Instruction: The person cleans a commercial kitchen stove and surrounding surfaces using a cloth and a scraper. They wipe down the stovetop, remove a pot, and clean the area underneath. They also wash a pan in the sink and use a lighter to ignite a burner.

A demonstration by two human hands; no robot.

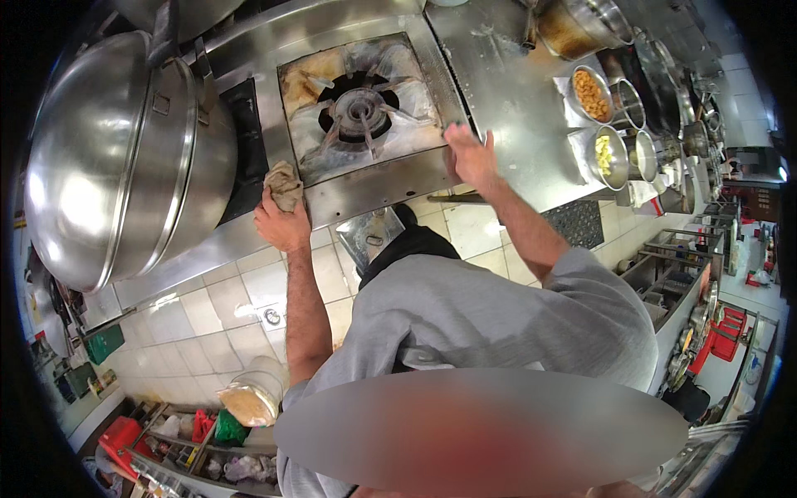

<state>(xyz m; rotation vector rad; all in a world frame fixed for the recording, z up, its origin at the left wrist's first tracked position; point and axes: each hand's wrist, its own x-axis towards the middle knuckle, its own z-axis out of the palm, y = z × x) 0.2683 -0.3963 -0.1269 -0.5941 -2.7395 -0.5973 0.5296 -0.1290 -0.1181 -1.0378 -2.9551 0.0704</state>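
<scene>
My left hand [282, 219] grips a crumpled brown cloth [284, 185] at the front left corner of the gas burner [359, 111]. This burner has a round dark opening, radiating pan supports and a stained metal surround. Over the burner's front right corner is my right hand [474, 157], its thumb apart from the fingers and no held object visible. The hand is near the steel rim, but I cannot tell whether it touches. The stove's steel front edge [386, 195] runs between both hands.
A large lidded steel wok [168, 180] stands left of the burner. Right, on the steel counter [517, 118], are a bowl of orange-brown pieces [590, 93] and a bowl of yellow pieces [603, 152]. A bucket [258, 392] stands on the tiled floor. Another person's arm [118, 464] shows at lower left.
</scene>
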